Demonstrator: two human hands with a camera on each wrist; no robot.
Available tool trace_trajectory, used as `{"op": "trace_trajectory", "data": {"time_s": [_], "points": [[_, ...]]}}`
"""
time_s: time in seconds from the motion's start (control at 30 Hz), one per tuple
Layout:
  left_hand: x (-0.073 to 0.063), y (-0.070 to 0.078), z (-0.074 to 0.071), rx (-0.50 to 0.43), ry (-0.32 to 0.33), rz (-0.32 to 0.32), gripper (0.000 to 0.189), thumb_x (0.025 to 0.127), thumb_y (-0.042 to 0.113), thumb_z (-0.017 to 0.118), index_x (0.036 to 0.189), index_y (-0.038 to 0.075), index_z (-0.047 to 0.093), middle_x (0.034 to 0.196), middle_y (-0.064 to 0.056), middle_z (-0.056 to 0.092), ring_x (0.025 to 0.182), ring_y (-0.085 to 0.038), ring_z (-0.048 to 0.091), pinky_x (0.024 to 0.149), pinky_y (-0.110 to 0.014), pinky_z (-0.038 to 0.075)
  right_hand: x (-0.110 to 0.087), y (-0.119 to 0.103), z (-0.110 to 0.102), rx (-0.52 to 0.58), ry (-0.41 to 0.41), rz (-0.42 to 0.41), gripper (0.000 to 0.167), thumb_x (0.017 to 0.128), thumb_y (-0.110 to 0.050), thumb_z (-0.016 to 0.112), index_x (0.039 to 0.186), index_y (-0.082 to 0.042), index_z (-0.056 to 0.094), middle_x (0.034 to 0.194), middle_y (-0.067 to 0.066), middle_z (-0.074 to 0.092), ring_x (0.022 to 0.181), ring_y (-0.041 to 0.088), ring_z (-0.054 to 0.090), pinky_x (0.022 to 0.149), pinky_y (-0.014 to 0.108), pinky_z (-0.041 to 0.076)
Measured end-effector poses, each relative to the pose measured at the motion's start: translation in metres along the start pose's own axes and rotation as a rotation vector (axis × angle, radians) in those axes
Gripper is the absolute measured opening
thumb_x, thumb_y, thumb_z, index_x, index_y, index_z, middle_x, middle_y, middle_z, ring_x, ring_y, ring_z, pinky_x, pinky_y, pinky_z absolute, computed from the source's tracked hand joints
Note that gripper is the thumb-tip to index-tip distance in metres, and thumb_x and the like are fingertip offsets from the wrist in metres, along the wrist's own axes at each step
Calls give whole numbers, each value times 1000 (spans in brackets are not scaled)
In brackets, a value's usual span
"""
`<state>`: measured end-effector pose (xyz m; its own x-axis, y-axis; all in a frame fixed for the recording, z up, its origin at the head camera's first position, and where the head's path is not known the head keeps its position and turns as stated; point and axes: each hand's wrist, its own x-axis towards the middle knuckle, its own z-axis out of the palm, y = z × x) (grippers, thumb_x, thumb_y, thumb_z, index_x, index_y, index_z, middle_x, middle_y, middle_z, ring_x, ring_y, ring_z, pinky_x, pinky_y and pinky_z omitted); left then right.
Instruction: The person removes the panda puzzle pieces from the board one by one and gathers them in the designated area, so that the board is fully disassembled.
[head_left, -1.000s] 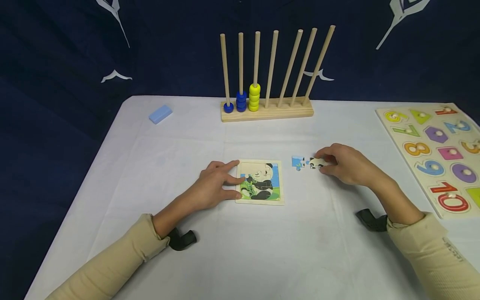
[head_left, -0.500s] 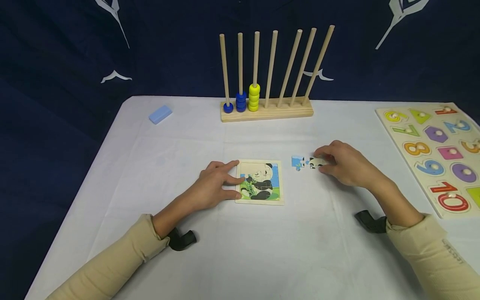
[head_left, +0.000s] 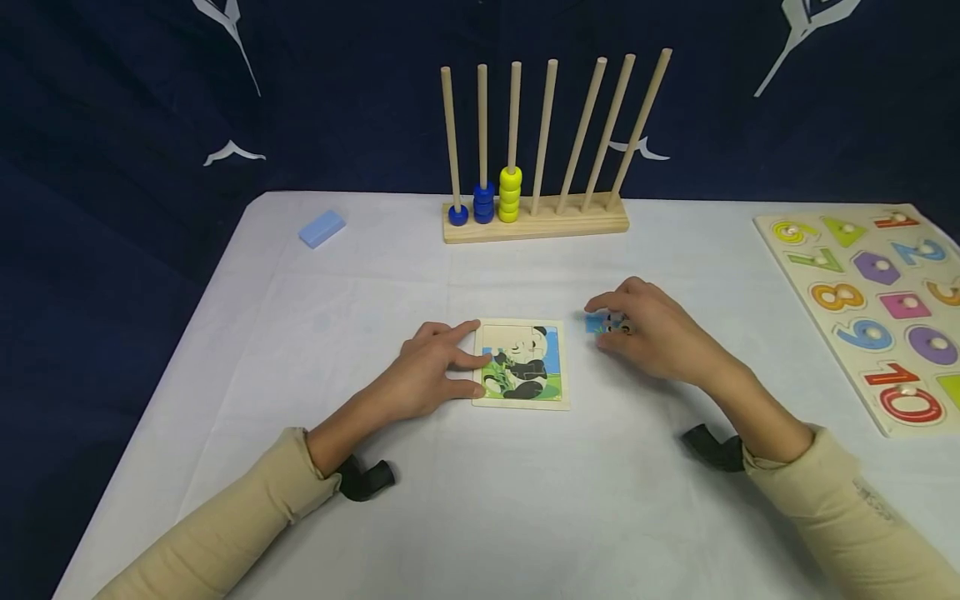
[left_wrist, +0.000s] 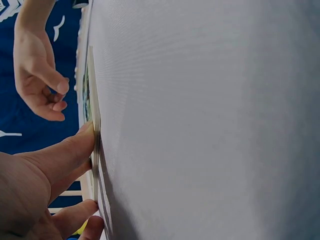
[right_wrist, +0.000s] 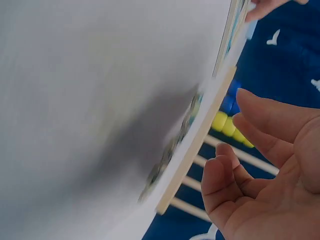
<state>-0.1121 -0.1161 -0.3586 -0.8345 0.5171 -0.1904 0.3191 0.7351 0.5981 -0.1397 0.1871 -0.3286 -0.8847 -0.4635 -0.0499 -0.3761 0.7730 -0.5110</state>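
A small square panda jigsaw puzzle (head_left: 528,379) lies in its pale wooden frame mid-table. My left hand (head_left: 423,375) rests at the frame's left side, fingers spread, thumb at the near corner and a fingertip at the far one. In the left wrist view, the thumb (left_wrist: 75,145) touches the thin frame edge. Right of the puzzle, loose puzzle pieces (head_left: 594,323) lie in a row, partly covered by my right hand (head_left: 663,337). The right wrist view shows that hand above the pieces (right_wrist: 172,147), thumb and fingers apart with nothing between them.
A wooden peg abacus (head_left: 540,225) with blue and yellow beads stands at the back. A light blue block (head_left: 322,229) lies at back left. On the right is a number and shape puzzle board (head_left: 840,321). Dark cloth (head_left: 120,208) hangs behind the table.
My right hand has moved left, from the right end of the row of loose pieces to over its left part. The left hand and the panda puzzle have stayed put.
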Motion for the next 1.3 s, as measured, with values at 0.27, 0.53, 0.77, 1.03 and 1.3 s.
{"op": "trace_trajectory", "data": {"time_s": [0.27,0.53,0.77,1.03,1.3], "points": [[0,0,0,-1,-3,-2,43,87,25,78,127,14,68,158,-8,31,134,-35,30,101,-64,26,7,-19,16,86,-49,-56,34,85,-6,76,119,-3,69,99,9,59,89,25,51,80,41,41],[2,-1,0,7,-4,14,43,87,26,78,127,13,68,158,-10,32,132,-36,32,100,-64,29,18,-31,30,77,-138,-77,37,85,-10,76,121,-2,68,103,10,58,92,24,51,79,39,41],[0,-1,-1,4,-2,11,44,87,26,78,127,13,68,158,-9,32,132,-36,32,100,-64,28,21,-37,35,17,-190,-40,40,82,-6,78,121,0,67,103,11,55,94,25,47,82,39,41],[0,-2,-3,18,9,25,44,86,26,78,126,13,68,157,-10,33,129,-35,34,100,-63,29,22,-38,37,46,-172,-53,40,79,-1,79,118,1,67,109,13,51,103,30,44,90,44,39],[1,-1,-2,15,0,27,43,86,25,79,125,12,69,157,-10,33,129,-34,34,99,-63,29,19,-38,38,47,-161,-48,38,80,1,78,115,0,66,115,14,49,109,31,42,93,47,39]]}}
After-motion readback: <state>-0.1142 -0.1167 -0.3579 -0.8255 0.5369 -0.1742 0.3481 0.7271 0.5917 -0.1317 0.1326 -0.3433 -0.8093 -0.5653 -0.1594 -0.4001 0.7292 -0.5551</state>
